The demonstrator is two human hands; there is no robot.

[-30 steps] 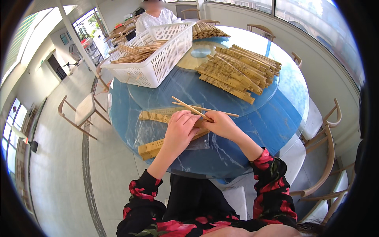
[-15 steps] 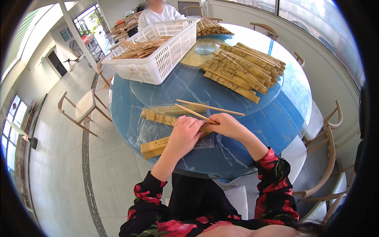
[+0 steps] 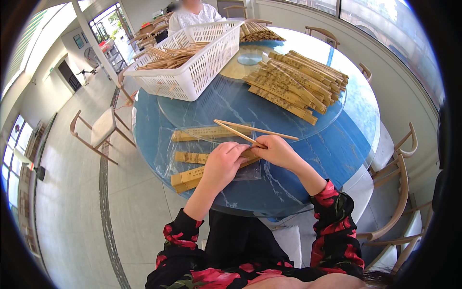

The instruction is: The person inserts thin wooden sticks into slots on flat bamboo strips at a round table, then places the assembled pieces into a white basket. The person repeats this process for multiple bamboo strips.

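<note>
My right hand (image 3: 273, 153) pinches a thin wooden chopstick (image 3: 234, 134), which slants up and to the left. Close against it, my left hand (image 3: 225, 163) has its fingers closed around a narrow yellow printed paper sleeve (image 3: 191, 157), whose end juts out leftward; the fingers hide its middle. Just beyond the hands lies a second chopstick (image 3: 272, 132), its left end by the tip of the held one. Another yellow sleeve (image 3: 192, 134) rests on a clear plastic bag (image 3: 168, 147). A small stack of sleeves (image 3: 186, 179) sits beside my left wrist.
A white perforated basket (image 3: 192, 79) of loose chopsticks stands at the far left of the round blue glass table (image 3: 211, 108). Piled yellow sleeves (image 3: 293, 86) lie at the far right, with another bundle (image 3: 260, 32) behind. A person in white (image 3: 195, 18) sits opposite. Wooden chairs (image 3: 102, 132) surround the table.
The sleeve in my left hand has swung its left end nearer to me, uncovering the one on the bag. The chopstick in my right hand has shifted slightly rightward.
</note>
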